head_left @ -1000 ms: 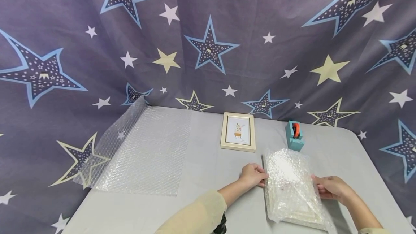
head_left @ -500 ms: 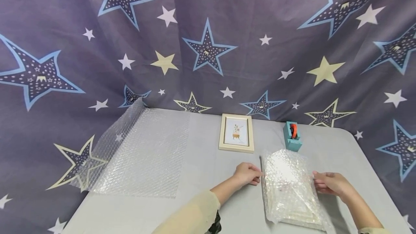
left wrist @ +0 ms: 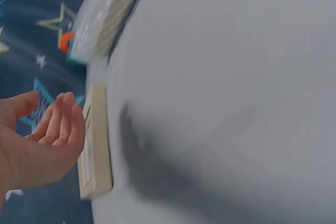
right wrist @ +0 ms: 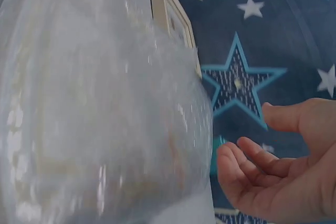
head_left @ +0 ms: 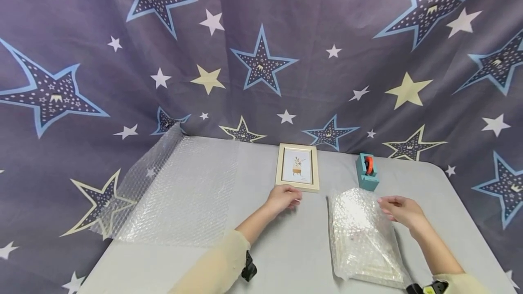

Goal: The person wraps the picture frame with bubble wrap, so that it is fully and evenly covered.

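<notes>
A gold picture frame (head_left: 297, 167) with a potted-plant print lies at the back of the table. My left hand (head_left: 283, 198) hovers by its front edge, fingers loosely bent, holding nothing; the left wrist view shows the palm (left wrist: 42, 150) and a gap between thumb and fingers. To the right, a bubble-wrapped frame (head_left: 365, 239) lies flat, its pale border showing through the wrap. My right hand (head_left: 402, 212) is over the parcel's upper right side, fingers relaxed. In the right wrist view that hand (right wrist: 283, 166) holds nothing beside the wrapped parcel (right wrist: 100, 93).
A teal tape dispenser (head_left: 367, 172) with an orange roll stands behind the parcel. On the left a large bubble wrap sheet (head_left: 184, 194) lies on the grey table (head_left: 302, 257), its left side rising against the starry curtain (head_left: 261, 8).
My left hand has left the parcel's left edge and moved left and back toward the gold frame. My right hand has let go of the right edge and moved up and left.
</notes>
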`<action>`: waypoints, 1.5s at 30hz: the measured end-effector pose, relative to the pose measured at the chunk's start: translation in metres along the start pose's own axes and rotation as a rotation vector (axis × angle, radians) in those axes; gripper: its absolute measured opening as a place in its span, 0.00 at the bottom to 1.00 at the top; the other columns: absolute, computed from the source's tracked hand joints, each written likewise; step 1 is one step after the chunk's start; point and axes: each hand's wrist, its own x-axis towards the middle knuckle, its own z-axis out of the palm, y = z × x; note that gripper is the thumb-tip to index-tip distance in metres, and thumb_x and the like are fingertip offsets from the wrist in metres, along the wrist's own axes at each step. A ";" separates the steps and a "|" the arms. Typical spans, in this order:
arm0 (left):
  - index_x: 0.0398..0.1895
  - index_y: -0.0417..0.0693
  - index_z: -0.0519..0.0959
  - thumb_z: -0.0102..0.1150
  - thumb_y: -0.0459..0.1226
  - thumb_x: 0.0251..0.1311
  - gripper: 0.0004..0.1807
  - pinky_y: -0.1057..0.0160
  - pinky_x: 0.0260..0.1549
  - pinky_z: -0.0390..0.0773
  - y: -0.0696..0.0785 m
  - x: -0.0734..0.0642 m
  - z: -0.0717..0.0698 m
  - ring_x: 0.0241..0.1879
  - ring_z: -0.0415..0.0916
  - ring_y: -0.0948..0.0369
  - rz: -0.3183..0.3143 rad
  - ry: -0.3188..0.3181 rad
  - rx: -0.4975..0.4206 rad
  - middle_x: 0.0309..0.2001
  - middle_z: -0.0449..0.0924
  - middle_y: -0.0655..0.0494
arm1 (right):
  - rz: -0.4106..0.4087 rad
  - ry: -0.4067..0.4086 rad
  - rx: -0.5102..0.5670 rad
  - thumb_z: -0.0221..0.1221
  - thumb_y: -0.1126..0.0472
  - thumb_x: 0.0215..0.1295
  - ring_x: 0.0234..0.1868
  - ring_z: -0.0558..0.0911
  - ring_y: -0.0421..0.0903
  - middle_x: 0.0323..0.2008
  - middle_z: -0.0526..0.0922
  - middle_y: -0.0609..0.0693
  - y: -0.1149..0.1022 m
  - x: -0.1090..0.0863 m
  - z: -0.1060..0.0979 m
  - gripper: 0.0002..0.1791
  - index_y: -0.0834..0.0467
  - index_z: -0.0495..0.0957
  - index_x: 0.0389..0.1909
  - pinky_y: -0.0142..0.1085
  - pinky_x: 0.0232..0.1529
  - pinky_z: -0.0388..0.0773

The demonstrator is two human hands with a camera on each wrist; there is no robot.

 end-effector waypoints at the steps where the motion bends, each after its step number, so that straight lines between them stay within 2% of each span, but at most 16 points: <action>1: 0.41 0.36 0.81 0.58 0.34 0.60 0.10 0.56 0.40 0.86 0.001 0.000 -0.007 0.34 0.85 0.58 0.003 0.007 -0.003 0.39 0.86 0.43 | -0.012 0.004 0.012 0.51 0.44 0.70 0.40 0.86 0.44 0.50 0.80 0.70 -0.004 0.001 0.004 0.37 0.77 0.65 0.60 0.36 0.42 0.85; 7: 0.45 0.35 0.80 0.56 0.34 0.62 0.12 0.51 0.44 0.85 0.003 0.001 -0.043 0.36 0.85 0.56 0.048 0.040 0.018 0.42 0.86 0.40 | -0.074 0.000 0.089 0.54 0.53 0.70 0.37 0.85 0.42 0.45 0.83 0.68 -0.028 0.009 0.033 0.29 0.77 0.69 0.55 0.34 0.39 0.85; 13: 0.44 0.33 0.81 0.57 0.33 0.61 0.13 0.51 0.41 0.85 -0.008 0.002 -0.078 0.35 0.86 0.54 0.089 0.123 0.059 0.39 0.86 0.40 | -0.168 -0.025 0.129 0.56 0.58 0.68 0.32 0.84 0.41 0.39 0.84 0.66 -0.050 0.016 0.061 0.23 0.77 0.73 0.50 0.33 0.35 0.85; 18: 0.44 0.36 0.81 0.57 0.33 0.61 0.12 0.56 0.39 0.86 -0.016 -0.003 -0.110 0.34 0.85 0.58 0.071 0.199 0.106 0.39 0.86 0.42 | -0.200 -0.046 0.140 0.57 0.59 0.67 0.31 0.83 0.40 0.36 0.85 0.64 -0.068 0.023 0.084 0.20 0.75 0.75 0.48 0.33 0.34 0.85; 25: 0.47 0.36 0.80 0.55 0.35 0.64 0.13 0.56 0.41 0.85 -0.021 -0.015 -0.149 0.37 0.85 0.57 0.034 0.237 0.148 0.43 0.86 0.41 | -0.197 -0.086 0.178 0.57 0.62 0.65 0.27 0.79 0.35 0.33 0.85 0.58 -0.092 0.031 0.111 0.17 0.73 0.77 0.46 0.33 0.33 0.83; 30: 0.50 0.34 0.78 0.54 0.35 0.65 0.16 0.55 0.44 0.84 -0.023 -0.024 -0.166 0.41 0.85 0.52 0.028 0.232 0.170 0.45 0.85 0.39 | -0.211 -0.096 0.181 0.58 0.62 0.64 0.27 0.80 0.37 0.33 0.85 0.61 -0.103 0.036 0.130 0.16 0.72 0.78 0.44 0.30 0.31 0.82; 34: 0.50 0.33 0.78 0.55 0.36 0.65 0.17 0.57 0.43 0.84 -0.025 -0.030 -0.175 0.43 0.85 0.49 0.034 0.230 0.205 0.46 0.84 0.38 | -0.222 -0.108 0.189 0.58 0.61 0.64 0.30 0.84 0.41 0.37 0.85 0.65 -0.109 0.040 0.144 0.17 0.73 0.78 0.45 0.31 0.35 0.84; 40: 0.50 0.33 0.77 0.55 0.37 0.65 0.16 0.59 0.43 0.84 -0.033 -0.038 -0.189 0.43 0.85 0.50 0.014 0.246 0.222 0.45 0.84 0.38 | -0.244 -0.148 0.226 0.58 0.61 0.64 0.35 0.86 0.49 0.41 0.84 0.68 -0.122 0.043 0.162 0.18 0.73 0.78 0.46 0.36 0.41 0.86; 45: 0.50 0.32 0.77 0.55 0.36 0.65 0.17 0.56 0.46 0.84 -0.039 -0.045 -0.202 0.44 0.84 0.50 0.004 0.260 0.218 0.46 0.84 0.38 | -0.245 -0.148 0.210 0.59 0.62 0.64 0.40 0.86 0.57 0.41 0.85 0.67 -0.131 0.046 0.176 0.16 0.71 0.79 0.46 0.37 0.40 0.86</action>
